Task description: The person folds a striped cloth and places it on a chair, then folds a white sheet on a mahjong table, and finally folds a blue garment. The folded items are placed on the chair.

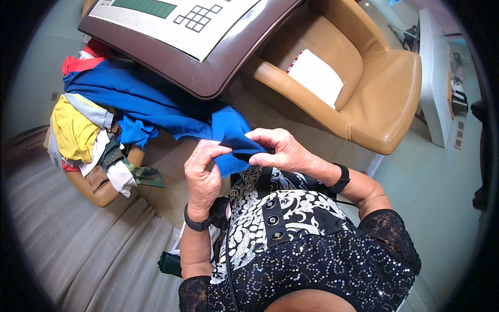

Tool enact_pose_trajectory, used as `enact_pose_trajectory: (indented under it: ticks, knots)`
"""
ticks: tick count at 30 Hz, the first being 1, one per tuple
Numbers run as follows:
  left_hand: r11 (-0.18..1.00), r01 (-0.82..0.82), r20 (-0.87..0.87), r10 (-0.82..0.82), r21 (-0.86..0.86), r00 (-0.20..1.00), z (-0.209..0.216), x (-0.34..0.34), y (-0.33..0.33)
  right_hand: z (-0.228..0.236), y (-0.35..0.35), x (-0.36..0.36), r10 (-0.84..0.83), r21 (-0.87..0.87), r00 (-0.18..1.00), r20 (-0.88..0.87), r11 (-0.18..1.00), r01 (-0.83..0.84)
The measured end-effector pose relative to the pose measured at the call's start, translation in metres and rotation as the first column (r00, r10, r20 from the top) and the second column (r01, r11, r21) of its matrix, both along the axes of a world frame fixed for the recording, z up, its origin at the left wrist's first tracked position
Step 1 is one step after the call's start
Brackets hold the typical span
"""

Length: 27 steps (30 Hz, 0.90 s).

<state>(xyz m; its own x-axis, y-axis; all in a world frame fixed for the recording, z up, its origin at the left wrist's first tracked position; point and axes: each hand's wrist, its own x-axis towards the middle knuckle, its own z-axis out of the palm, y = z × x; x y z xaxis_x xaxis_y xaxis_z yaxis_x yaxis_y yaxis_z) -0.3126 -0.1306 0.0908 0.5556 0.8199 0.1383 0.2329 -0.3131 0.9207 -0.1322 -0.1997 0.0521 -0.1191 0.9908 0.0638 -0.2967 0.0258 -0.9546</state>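
Observation:
A long piece of blue fabric [150,99] stretches from the pile at the left to my two hands in front of my body. My left hand [204,165] pinches a folded part of it between thumb and fingers. On the other side of the fold, my right hand [273,148] grips the cloth with thumb and forefinger. Between the hands the blue fabric is creased, and a loose flap hangs just below my left fingertips. Both hands hold the cloth in the air, near the table's corner.
Mixed clothes and cloth scraps, including a yellow piece [78,130], lie heaped on a tan chair [99,195] at the left. A dark brown table [218,67] stands ahead. Another tan leather armchair [384,99] at the right holds a white item [318,78]. Pale curtains [119,255] hang at lower left.

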Motion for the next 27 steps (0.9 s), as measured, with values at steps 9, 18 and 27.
enact_pose_trajectory:
  ticks: [9, 18, 27]
  knots:
    - [0.998, -0.037, -0.016, 0.036, -0.041, 0.999, -0.002, -0.004, -0.002, -0.012, 0.008, 0.006, -0.099, -0.44, 0.91, -0.404, 0.892, -0.098]
    - [0.999, -0.037, -0.007, 0.037, -0.004, 0.999, -0.006, -0.005, -0.005, -0.006, 0.004, -0.002, 0.012, -0.305, 0.981, -0.195, 0.95, -0.072]
    - [1.0, -0.004, 0.023, 0.005, -0.022, 1.0, -0.001, 0.004, -0.006, -0.008, 0.011, -0.008, -0.026, -0.253, 0.987, -0.156, 0.967, -0.015]
